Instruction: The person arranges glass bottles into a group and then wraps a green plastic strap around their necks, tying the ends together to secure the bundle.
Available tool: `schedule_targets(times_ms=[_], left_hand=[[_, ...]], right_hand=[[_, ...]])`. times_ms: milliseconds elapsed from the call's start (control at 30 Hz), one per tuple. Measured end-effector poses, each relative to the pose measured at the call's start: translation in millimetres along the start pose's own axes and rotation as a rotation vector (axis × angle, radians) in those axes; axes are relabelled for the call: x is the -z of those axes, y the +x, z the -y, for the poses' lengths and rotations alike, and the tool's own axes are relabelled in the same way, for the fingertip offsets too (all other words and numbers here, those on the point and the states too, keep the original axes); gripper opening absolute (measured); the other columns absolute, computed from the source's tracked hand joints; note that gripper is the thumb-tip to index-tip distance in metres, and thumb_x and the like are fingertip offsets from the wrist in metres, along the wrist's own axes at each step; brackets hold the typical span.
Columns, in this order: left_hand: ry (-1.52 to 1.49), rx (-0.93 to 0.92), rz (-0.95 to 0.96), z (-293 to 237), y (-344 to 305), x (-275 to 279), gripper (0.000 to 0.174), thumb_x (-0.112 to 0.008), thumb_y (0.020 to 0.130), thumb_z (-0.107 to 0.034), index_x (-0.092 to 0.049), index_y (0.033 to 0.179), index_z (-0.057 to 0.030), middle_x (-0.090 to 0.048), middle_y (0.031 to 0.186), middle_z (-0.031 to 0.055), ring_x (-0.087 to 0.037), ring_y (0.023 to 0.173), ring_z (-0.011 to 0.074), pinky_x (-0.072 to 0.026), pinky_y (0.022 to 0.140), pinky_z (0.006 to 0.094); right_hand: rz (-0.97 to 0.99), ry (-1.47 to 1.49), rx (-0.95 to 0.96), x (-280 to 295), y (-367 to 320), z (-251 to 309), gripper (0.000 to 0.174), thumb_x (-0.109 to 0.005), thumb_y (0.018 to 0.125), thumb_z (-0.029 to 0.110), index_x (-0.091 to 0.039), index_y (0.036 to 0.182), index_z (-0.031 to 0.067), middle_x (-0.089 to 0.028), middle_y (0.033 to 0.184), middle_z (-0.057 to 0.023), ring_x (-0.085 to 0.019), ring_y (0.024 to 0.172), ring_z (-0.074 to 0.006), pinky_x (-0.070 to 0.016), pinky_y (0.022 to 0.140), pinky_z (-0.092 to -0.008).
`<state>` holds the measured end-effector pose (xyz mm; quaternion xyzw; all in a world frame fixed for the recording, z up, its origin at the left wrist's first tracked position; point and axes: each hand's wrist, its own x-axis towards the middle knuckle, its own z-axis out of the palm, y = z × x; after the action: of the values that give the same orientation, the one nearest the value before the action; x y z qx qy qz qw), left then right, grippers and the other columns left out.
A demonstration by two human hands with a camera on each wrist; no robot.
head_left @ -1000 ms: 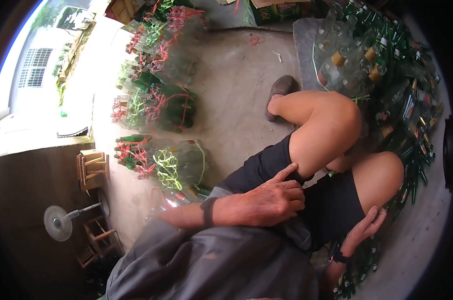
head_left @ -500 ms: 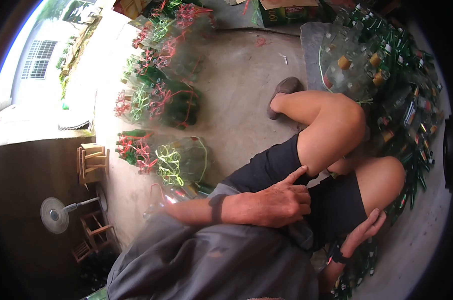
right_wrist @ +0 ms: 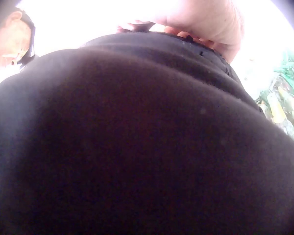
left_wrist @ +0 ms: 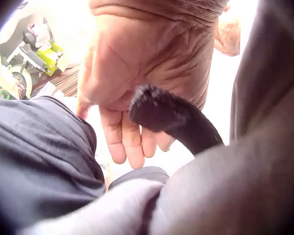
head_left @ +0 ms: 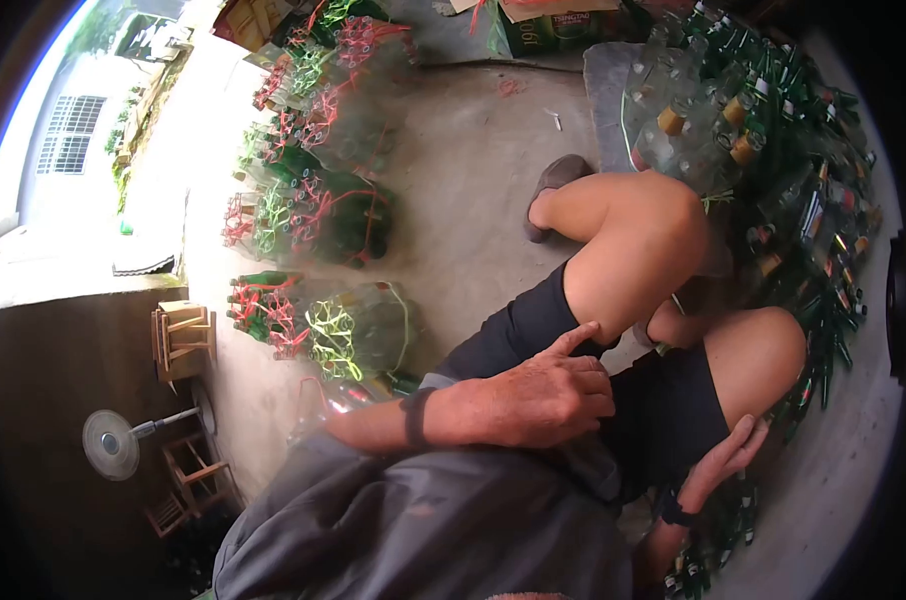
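Both hands are without any object. In the head view the left hand (head_left: pixel 543 400) lies over the dark shorts (head_left: pixel 668 420), its index finger extended against the thigh near the hem, the others loosely bent. Its palm (left_wrist: pixel 147 63) and relaxed fingers show in the left wrist view, beside a dark wrist strap (left_wrist: pixel 171 117). The right hand (head_left: pixel 723 465) rests on the outer side of the other thigh, fingers loosely extended. Dark cloth fills most of the right wrist view, with part of the right hand (right_wrist: pixel 201 24) on its upper edge.
Tied bundles of bottles (head_left: pixel 358 325) stand on the concrete floor (head_left: pixel 463 190) at left. Many loose green and clear bottles (head_left: pixel 793 200) are heaped along the right wall. A fan (head_left: pixel 111 445) and wooden stools (head_left: pixel 183 340) are at lower left, a green carton (head_left: pixel 553 32) at the top.
The head view has shifted slightly. The upper knee has moved a little to the left, away from the other knee. Both hands keep their places on the thighs.
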<state>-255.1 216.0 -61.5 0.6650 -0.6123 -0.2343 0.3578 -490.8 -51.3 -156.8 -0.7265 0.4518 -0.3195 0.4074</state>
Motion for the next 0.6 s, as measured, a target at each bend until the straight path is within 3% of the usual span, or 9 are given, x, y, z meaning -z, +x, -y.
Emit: schedule_targets(times_ms=[33, 67, 133, 200, 367, 600], left_hand=[[-0.005, -0.002, -0.033, 2, 2, 5, 0.024, -0.074, 0.086, -0.010, -0.068, 0.109, -0.0038, -0.066, 0.105, 0.0079, -0.064, 0.112, 0.0250, -0.0325, 0.118, 0.0583], [-0.019, -0.012, -0.017, 4, 4, 11, 0.024, -0.074, 0.086, -0.010, -0.068, 0.109, -0.0038, -0.066, 0.105, 0.0079, -0.064, 0.112, 0.0250, -0.0325, 0.118, 0.0583], [-0.045, 0.013, -0.167, 9, 9, 24, 0.029, -0.077, 0.082, -0.006, -0.069, 0.109, -0.0028, -0.067, 0.107, 0.0094, -0.065, 0.109, 0.0270, -0.0448, 0.107, 0.0511], [0.019, 0.060, -0.217, 12, 13, 42, 0.031, -0.077, 0.081, -0.001, -0.071, 0.111, -0.0017, -0.070, 0.105, 0.0118, -0.068, 0.100, 0.0308, -0.0547, 0.088, 0.0430], [0.025, 0.336, -0.351, 9, 23, 68, 0.016, -0.074, 0.081, 0.004, -0.074, 0.096, -0.0012, -0.071, 0.086, 0.0120, -0.071, 0.079, 0.0254, -0.0557, 0.073, 0.0362], [0.210, 0.502, -0.410, 41, 21, 78, 0.004, -0.071, 0.086, -0.002, -0.072, 0.091, -0.0002, -0.070, 0.078, 0.0104, -0.069, 0.073, 0.0185, -0.0513, 0.068, 0.0300]], right_hand=[[0.005, -0.015, 0.003, 1, 0, 0, 0.039, -0.052, 0.109, 0.031, -0.058, 0.121, -0.0050, -0.062, 0.112, -0.0147, -0.058, 0.103, -0.0233, -0.0471, 0.094, -0.0380], [0.007, -0.034, 0.001, 1, -1, 4, 0.038, -0.051, 0.109, 0.031, -0.058, 0.121, -0.0047, -0.062, 0.111, -0.0142, -0.057, 0.102, -0.0229, -0.0468, 0.094, -0.0378], [0.001, -0.020, -0.049, 0, -4, 13, 0.036, -0.051, 0.109, 0.030, -0.058, 0.118, -0.0042, -0.062, 0.109, -0.0128, -0.056, 0.101, -0.0212, -0.0459, 0.094, -0.0360], [-0.019, -0.024, -0.037, 0, -6, 8, 0.033, -0.051, 0.109, 0.028, -0.058, 0.118, -0.0039, -0.062, 0.108, -0.0120, -0.056, 0.100, -0.0208, -0.0453, 0.094, -0.0352], [-0.031, 0.000, -0.047, -2, -13, 16, 0.031, -0.050, 0.109, 0.024, -0.058, 0.118, -0.0043, -0.062, 0.110, -0.0115, -0.056, 0.102, -0.0204, -0.0446, 0.095, -0.0351], [-0.019, -0.019, -0.075, -1, -15, 16, 0.030, -0.048, 0.108, 0.022, -0.057, 0.121, -0.0043, -0.062, 0.114, -0.0127, -0.057, 0.106, -0.0220, -0.0443, 0.097, -0.0362]])
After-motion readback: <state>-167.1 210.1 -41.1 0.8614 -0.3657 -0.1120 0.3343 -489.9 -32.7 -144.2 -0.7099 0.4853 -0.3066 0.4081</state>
